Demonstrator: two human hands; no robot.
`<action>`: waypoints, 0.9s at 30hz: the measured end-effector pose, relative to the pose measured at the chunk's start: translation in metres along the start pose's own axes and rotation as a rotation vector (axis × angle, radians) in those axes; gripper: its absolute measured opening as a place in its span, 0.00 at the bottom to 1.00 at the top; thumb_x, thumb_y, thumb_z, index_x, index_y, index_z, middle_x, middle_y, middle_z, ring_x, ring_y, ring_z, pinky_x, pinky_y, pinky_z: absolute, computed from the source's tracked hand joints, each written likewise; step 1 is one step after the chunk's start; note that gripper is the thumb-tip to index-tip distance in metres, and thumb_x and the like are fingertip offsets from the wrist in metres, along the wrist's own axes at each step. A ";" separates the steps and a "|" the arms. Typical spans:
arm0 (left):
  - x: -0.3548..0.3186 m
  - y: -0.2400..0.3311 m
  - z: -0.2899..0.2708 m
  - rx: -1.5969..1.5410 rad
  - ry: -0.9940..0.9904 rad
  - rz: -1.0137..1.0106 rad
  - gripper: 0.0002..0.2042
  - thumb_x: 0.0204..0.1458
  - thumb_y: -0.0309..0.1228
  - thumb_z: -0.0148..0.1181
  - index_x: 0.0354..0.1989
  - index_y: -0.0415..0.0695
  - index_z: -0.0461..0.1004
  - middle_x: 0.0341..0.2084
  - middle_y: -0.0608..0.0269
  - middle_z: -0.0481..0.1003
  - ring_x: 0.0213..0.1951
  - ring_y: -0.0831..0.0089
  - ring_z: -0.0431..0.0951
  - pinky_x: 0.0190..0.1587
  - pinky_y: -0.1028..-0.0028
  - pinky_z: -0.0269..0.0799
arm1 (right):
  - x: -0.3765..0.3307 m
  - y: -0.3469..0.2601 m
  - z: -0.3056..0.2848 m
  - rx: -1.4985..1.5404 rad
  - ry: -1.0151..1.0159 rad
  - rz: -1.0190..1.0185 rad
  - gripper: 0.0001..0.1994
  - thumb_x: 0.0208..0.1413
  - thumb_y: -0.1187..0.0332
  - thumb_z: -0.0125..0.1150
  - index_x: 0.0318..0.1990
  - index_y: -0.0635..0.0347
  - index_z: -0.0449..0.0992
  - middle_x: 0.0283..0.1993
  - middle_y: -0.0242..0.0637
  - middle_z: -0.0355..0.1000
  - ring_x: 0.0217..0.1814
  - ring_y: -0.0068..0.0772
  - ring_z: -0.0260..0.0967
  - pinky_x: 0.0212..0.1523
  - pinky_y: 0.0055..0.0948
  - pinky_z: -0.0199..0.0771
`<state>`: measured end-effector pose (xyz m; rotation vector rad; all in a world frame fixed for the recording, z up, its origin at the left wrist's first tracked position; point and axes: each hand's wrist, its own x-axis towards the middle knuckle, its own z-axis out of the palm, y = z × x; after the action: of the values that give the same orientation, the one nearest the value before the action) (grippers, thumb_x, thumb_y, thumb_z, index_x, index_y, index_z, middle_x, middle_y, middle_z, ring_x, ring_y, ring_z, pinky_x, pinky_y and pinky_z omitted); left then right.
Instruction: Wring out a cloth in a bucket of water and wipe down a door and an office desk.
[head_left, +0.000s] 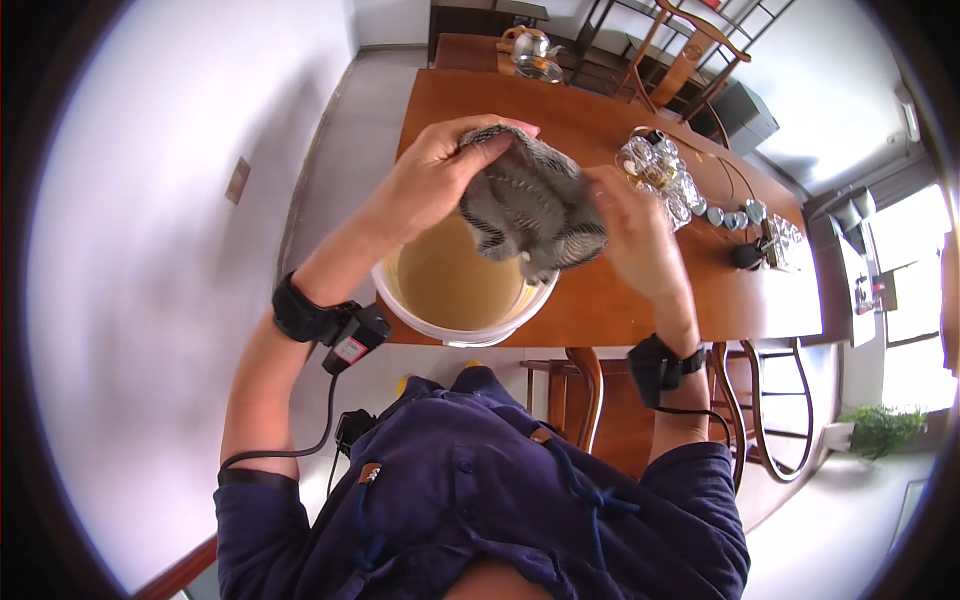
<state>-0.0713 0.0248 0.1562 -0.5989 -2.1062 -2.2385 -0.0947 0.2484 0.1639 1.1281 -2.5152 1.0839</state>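
A grey, dark-patterned cloth (530, 200) hangs crumpled between my hands. My left hand (440, 170) pinches its upper left edge, thumb on the near face and fingers behind. At the cloth's right edge, my right hand (635, 230) grips it, the fingers slightly smeared by motion. Beneath the cloth stands a white bucket (465, 335) at the table's near left corner. Cloudy yellowish-brown water (450, 275) is in it, and the cloth covers part of its far right side.
The brown wooden table (480, 105) reaches away to the right. Clear glassware (660, 175), small cups (730, 217) and a black object (748, 255) stand on its right side. A kettle (530, 45) is at the back. A white wall (190, 250) rises on the left; chairs (770, 400) stand at the near right.
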 end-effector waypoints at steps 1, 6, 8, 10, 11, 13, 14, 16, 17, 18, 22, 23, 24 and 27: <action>0.004 0.002 0.000 0.140 -0.070 0.061 0.13 0.57 0.26 0.43 0.47 0.37 0.69 0.43 0.59 0.72 0.45 0.74 0.72 0.49 0.77 0.67 | -0.006 0.005 -0.013 0.031 0.089 0.066 0.08 0.56 0.75 0.45 0.40 0.65 0.70 0.31 0.43 0.69 0.29 0.33 0.68 0.32 0.27 0.66; 0.031 -0.002 0.035 0.133 -0.262 -0.078 0.11 0.51 0.25 0.53 0.43 0.38 0.72 0.31 0.66 0.75 0.33 0.81 0.72 0.41 0.80 0.68 | -0.040 0.049 -0.057 0.691 0.247 0.340 0.10 0.59 0.71 0.46 0.44 0.67 0.70 0.32 0.29 0.69 0.33 0.20 0.65 0.35 0.19 0.65; 0.045 -0.004 0.048 0.177 -0.320 -0.065 0.11 0.50 0.24 0.55 0.42 0.38 0.72 0.30 0.66 0.75 0.33 0.80 0.73 0.41 0.79 0.68 | -0.050 0.054 -0.071 0.837 0.545 0.503 0.15 0.58 0.71 0.44 0.49 0.70 0.67 0.44 0.39 0.70 0.44 0.28 0.67 0.46 0.24 0.67; 0.061 -0.011 0.059 0.219 -0.374 -0.055 0.11 0.48 0.24 0.56 0.42 0.38 0.73 0.29 0.66 0.76 0.32 0.80 0.73 0.40 0.78 0.68 | -0.053 0.067 -0.096 0.803 0.500 0.486 0.15 0.58 0.70 0.42 0.48 0.71 0.67 0.43 0.39 0.70 0.44 0.28 0.68 0.47 0.25 0.65; 0.073 -0.017 0.062 0.329 -0.382 0.002 0.12 0.47 0.22 0.57 0.42 0.38 0.73 0.30 0.65 0.75 0.33 0.81 0.73 0.40 0.79 0.68 | -0.057 0.084 -0.105 0.742 0.527 0.477 0.15 0.58 0.69 0.42 0.48 0.70 0.67 0.42 0.38 0.70 0.44 0.28 0.68 0.46 0.25 0.66; 0.096 -0.023 0.079 0.424 -0.408 0.069 0.13 0.47 0.20 0.57 0.42 0.38 0.72 0.31 0.65 0.75 0.33 0.81 0.73 0.39 0.80 0.69 | -0.067 0.103 -0.126 0.611 0.555 0.459 0.15 0.59 0.68 0.42 0.47 0.69 0.68 0.41 0.37 0.70 0.43 0.27 0.67 0.45 0.24 0.66; 0.105 -0.025 0.087 0.557 -0.314 0.278 0.12 0.46 0.20 0.57 0.41 0.39 0.73 0.32 0.62 0.75 0.33 0.78 0.74 0.39 0.78 0.70 | -0.072 0.111 -0.130 0.498 0.563 0.430 0.15 0.59 0.66 0.41 0.47 0.68 0.68 0.40 0.36 0.71 0.42 0.25 0.67 0.43 0.23 0.66; 0.112 -0.030 0.100 0.729 -0.240 0.606 0.11 0.43 0.20 0.58 0.38 0.40 0.75 0.34 0.56 0.75 0.35 0.65 0.76 0.39 0.73 0.72 | -0.090 0.119 -0.134 0.379 0.573 0.406 0.14 0.59 0.66 0.43 0.44 0.67 0.70 0.38 0.34 0.70 0.39 0.22 0.66 0.40 0.20 0.64; 0.110 -0.038 0.103 0.725 -0.247 0.596 0.11 0.43 0.20 0.58 0.38 0.40 0.75 0.34 0.56 0.75 0.35 0.65 0.76 0.39 0.73 0.72 | -0.100 0.120 -0.133 0.271 0.572 0.372 0.14 0.58 0.65 0.44 0.40 0.67 0.71 0.35 0.31 0.69 0.36 0.18 0.64 0.38 0.16 0.63; 0.105 -0.050 0.107 0.684 -0.422 0.517 0.12 0.43 0.21 0.58 0.38 0.40 0.74 0.35 0.56 0.75 0.36 0.63 0.76 0.40 0.71 0.72 | -0.110 0.104 -0.125 0.273 0.576 0.487 0.14 0.58 0.63 0.44 0.40 0.67 0.71 0.35 0.30 0.68 0.36 0.18 0.63 0.37 0.17 0.62; 0.069 -0.089 0.097 0.746 -0.854 0.280 0.14 0.42 0.25 0.59 0.40 0.42 0.74 0.40 0.56 0.73 0.43 0.61 0.73 0.45 0.66 0.69 | -0.166 0.138 -0.095 -0.097 -0.264 0.728 0.14 0.52 0.63 0.55 0.42 0.63 0.72 0.36 0.45 0.72 0.37 0.35 0.71 0.39 0.32 0.69; 0.061 -0.091 0.090 0.771 -0.876 0.283 0.13 0.42 0.27 0.59 0.40 0.43 0.74 0.42 0.56 0.72 0.45 0.61 0.72 0.47 0.66 0.68 | -0.184 0.150 -0.077 -0.043 -0.277 0.735 0.15 0.52 0.62 0.55 0.44 0.60 0.71 0.40 0.48 0.71 0.40 0.43 0.71 0.41 0.36 0.68; 0.053 -0.092 0.080 0.787 -0.809 0.240 0.13 0.42 0.27 0.59 0.40 0.42 0.74 0.41 0.56 0.73 0.44 0.62 0.72 0.47 0.66 0.68 | -0.186 0.155 -0.058 -0.176 -0.277 0.773 0.18 0.52 0.61 0.55 0.48 0.60 0.69 0.43 0.48 0.71 0.47 0.42 0.69 0.46 0.34 0.69; 0.034 -0.089 0.056 0.818 -0.548 0.145 0.13 0.43 0.24 0.58 0.40 0.39 0.73 0.39 0.56 0.74 0.42 0.62 0.73 0.46 0.66 0.68 | -0.223 0.210 0.007 -0.282 0.078 0.683 0.23 0.54 0.61 0.53 0.55 0.63 0.61 0.61 0.51 0.54 0.63 0.49 0.52 0.60 0.37 0.54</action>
<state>-0.1113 0.0959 0.0816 -1.2988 -2.7855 -1.0167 -0.0867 0.4662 -0.0514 0.1373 -2.9337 0.8170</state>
